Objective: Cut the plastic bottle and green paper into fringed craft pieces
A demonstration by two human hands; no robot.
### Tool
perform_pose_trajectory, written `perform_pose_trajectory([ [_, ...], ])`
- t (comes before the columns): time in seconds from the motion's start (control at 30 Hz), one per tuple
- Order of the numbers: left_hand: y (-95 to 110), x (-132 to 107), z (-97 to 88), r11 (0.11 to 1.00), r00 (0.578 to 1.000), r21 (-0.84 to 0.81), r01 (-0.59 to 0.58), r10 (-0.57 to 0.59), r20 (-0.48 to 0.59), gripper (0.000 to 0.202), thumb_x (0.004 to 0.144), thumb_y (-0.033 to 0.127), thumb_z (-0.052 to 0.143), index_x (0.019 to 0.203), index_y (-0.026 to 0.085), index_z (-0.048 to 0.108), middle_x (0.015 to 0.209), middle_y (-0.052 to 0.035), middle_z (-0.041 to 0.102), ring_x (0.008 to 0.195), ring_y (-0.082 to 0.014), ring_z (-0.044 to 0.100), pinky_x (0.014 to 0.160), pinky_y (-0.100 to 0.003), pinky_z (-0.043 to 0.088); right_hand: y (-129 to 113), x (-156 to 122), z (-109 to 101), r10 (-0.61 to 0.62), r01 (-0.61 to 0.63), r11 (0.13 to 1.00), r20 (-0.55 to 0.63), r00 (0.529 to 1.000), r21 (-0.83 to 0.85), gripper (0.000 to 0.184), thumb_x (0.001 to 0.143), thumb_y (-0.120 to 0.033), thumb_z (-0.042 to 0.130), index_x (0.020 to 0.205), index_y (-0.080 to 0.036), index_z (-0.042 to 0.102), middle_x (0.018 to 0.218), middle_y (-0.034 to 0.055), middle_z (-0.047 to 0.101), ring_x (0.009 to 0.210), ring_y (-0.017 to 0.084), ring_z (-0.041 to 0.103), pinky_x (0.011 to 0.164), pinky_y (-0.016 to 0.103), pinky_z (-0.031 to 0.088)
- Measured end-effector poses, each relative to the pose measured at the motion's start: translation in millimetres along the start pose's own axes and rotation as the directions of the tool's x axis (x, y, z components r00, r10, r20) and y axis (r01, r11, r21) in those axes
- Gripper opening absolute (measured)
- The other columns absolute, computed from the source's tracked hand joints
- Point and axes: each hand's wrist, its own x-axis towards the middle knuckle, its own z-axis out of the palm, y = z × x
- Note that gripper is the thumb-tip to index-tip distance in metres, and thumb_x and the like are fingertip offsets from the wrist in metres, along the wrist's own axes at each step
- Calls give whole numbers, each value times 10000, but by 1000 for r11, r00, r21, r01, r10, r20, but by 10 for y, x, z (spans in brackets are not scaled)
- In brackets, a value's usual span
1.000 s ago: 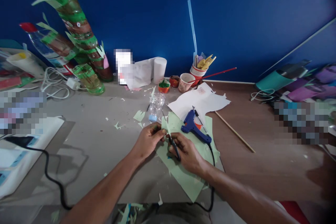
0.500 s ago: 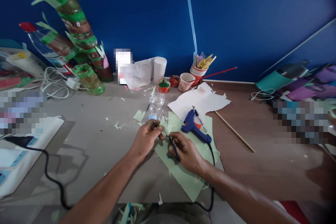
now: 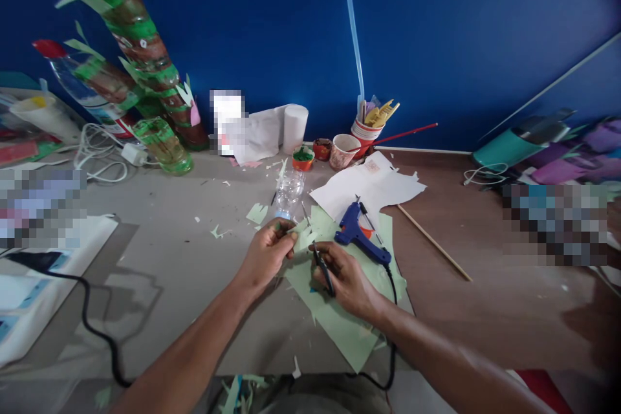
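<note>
My left hand (image 3: 270, 251) pinches a small piece of pale green paper (image 3: 305, 235) between thumb and fingers. My right hand (image 3: 343, 273), just to the right, is closed round the black handles of a pair of scissors (image 3: 323, 272); the blades are small and hard to make out near the paper. Beneath both hands lies a larger pale green sheet (image 3: 354, 336). A blue glue gun (image 3: 361, 235) rests on that sheet, right of my right hand. Beyond my left hand a clear plastic bottle (image 3: 290, 189) lies with its blue cap towards me.
A white cut sheet (image 3: 371, 186), paint cups (image 3: 303, 156) and a cup of tools (image 3: 366, 132) are at the back. Painted bottles (image 3: 158, 71) stand at left. A wooden stick (image 3: 434, 242) lies at right. Green scraps (image 3: 257, 213) and a black cable (image 3: 87, 297) are on the left.
My left hand has moved slightly left and turned the green paper more sideways. The scissors and the paper are a little farther apart. My right hand has barely moved.
</note>
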Motion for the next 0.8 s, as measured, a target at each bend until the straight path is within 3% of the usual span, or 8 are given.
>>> perform_pose_trajectory([
  [0.33, 41, -14, -17, 997, 999, -72, 27, -30, -43, 133, 750, 298, 596, 747, 170, 562, 618, 49, 472, 501, -58, 422, 517, -187, 371, 2, -2, 8, 28, -28, 1000, -14, 999, 3, 208, 802, -229, 541, 1002, -181, 507, 619, -62, 416, 491, 60, 368, 447, 186, 314],
  [0.8, 29, -27, 12, 1000, 1000, -11, 15, -15, -19, 140, 771, 314, 578, 752, 178, 551, 514, 70, 443, 486, -69, 413, 516, -186, 354, 80, -11, 19, -14, 14, 999, -2, 1000, 43, 215, 843, -257, 518, 1042, -185, 484, 647, -52, 460, 520, 67, 404, 477, 192, 336],
])
